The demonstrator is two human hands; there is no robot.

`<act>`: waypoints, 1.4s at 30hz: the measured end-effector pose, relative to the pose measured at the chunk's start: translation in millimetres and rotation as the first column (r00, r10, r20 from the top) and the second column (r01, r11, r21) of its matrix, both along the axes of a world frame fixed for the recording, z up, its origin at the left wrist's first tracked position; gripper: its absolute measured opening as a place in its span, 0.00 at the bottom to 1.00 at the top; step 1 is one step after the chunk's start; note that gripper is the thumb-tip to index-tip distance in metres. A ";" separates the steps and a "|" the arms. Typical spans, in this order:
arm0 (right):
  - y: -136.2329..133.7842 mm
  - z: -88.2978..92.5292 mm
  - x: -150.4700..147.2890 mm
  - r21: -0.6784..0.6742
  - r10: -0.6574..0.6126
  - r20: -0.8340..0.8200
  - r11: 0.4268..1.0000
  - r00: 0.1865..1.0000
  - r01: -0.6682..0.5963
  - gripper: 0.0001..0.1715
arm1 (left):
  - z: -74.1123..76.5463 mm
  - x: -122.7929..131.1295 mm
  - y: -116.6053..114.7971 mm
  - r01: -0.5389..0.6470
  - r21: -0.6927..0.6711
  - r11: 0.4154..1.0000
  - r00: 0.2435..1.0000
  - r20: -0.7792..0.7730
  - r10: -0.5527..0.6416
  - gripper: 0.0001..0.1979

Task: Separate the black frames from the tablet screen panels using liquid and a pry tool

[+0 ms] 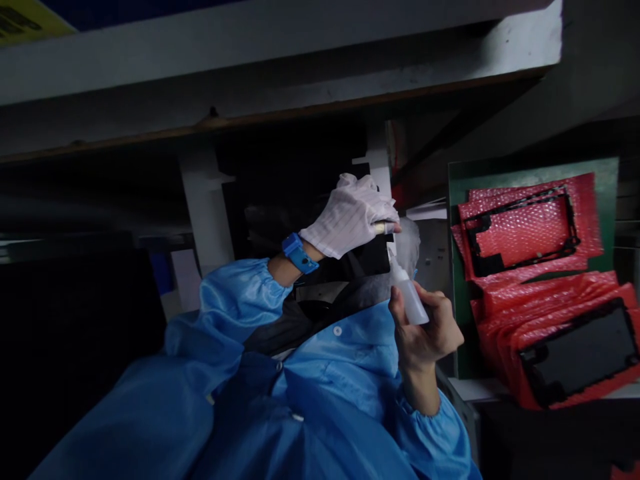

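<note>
My right hand [429, 327] is bare and closed around a small white squeeze bottle [412, 301], tilted with its narrow nozzle up and to the left. My left hand [353, 215] wears a white striped glove and has a blue watch [299, 253] at the wrist. Its fingers are curled inward, just above the nozzle tip. Whatever they pinch, if anything, is hidden. A thin gap seems to part the nozzle from the gloved fingers; I cannot tell whether they touch. Both arms are in blue sleeves [235, 300].
To the right, a green board [607, 200] carries red bubble-wrap pouches [500, 327], a black phone-sized frame [480, 257] and a dark panel [583, 353]. A pale shelf edge [300, 73] crosses the top. Behind the bottle is a whitish cap-like shape [411, 240]. The left side is dark.
</note>
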State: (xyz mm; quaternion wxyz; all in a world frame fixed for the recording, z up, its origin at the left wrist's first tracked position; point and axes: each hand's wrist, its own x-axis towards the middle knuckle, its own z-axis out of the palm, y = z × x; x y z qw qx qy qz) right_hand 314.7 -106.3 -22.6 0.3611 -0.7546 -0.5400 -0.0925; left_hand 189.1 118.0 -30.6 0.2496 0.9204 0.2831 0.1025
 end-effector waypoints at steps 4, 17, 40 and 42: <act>-2.3 -0.4 -1.4 -0.018 -0.013 0.007 1.000 1.000 0.014 0.21 | 3.6 1.0 -0.1 -0.004 -0.017 1.000 1.000 -0.021 0.003 0.15; 20.4 -1.9 -3.4 0.002 0.065 0.008 0.998 0.998 -0.065 0.15 | 4.2 3.3 1.1 0.013 -0.060 0.998 0.999 -0.047 -0.016 0.17; -2.2 13.6 -10.3 -0.036 0.053 -0.016 0.998 0.998 -0.053 0.14 | -2.7 2.4 3.5 -0.017 -0.092 0.996 1.000 0.006 0.018 0.30; -3.6 14.1 -9.7 -0.045 0.045 -0.003 0.998 0.999 -0.045 0.15 | -4.0 2.2 3.8 -0.016 -0.098 0.995 1.000 0.018 0.018 0.33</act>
